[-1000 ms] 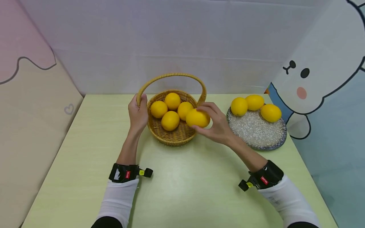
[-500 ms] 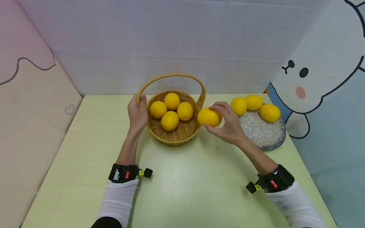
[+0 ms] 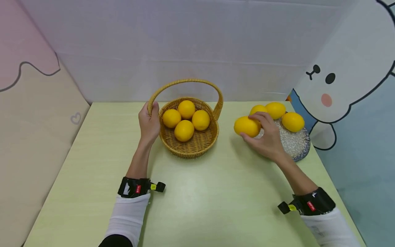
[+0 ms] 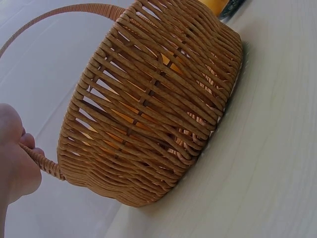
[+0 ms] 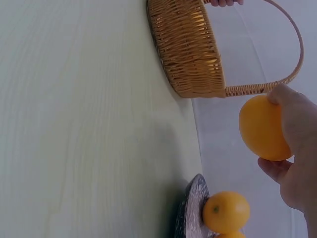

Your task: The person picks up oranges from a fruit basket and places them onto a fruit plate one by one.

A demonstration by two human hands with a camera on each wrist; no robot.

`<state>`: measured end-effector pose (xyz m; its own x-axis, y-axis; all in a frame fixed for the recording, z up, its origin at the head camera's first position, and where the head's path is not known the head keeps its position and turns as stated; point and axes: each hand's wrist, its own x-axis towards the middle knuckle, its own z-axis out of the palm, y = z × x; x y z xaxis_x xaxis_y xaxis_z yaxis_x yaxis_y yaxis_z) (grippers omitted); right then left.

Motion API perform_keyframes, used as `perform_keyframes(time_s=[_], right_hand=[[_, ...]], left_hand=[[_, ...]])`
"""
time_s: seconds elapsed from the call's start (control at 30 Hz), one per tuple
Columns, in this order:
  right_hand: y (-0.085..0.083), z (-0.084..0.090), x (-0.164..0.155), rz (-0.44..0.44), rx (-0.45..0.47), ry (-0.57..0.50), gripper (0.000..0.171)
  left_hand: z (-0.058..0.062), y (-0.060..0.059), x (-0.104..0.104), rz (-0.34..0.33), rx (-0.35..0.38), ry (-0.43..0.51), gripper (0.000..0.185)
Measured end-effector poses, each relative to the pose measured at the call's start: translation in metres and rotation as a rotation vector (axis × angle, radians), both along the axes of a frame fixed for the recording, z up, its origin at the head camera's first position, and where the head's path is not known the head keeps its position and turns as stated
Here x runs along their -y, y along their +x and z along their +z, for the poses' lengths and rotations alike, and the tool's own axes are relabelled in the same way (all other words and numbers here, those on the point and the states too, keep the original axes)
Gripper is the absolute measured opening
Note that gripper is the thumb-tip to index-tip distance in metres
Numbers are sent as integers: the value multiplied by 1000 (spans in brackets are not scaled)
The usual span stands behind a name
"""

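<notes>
My right hand (image 3: 267, 139) curls round a lemon (image 3: 246, 126), held just left of the plate (image 3: 295, 147) at right of centre in the head view. Its long axis runs roughly left to right, I think. The plate's open near part lies right beneath my palm. My left hand (image 3: 149, 122) grips the basket (image 3: 189, 147) handle at centre frame.

right hand (image 3: 267, 140) hiding part of plate (image 3: 297, 147), one plated orange (image 3: 257, 109) half covered
</notes>
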<state>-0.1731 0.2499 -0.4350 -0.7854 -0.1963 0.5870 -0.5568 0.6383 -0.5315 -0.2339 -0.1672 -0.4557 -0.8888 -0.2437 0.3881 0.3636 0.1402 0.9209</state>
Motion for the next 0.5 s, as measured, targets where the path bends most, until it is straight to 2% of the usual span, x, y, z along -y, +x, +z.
perform_keyframes(time_s=[0.3, 0.5], right_hand=[[8, -1, -39, -136, 39, -9, 62], [15, 1, -62, -222, 75, -88, 60]], left_hand=[[0, 0, 0, -8, 10, 9, 43], [0, 1, 0, -3, 7, 3, 43]])
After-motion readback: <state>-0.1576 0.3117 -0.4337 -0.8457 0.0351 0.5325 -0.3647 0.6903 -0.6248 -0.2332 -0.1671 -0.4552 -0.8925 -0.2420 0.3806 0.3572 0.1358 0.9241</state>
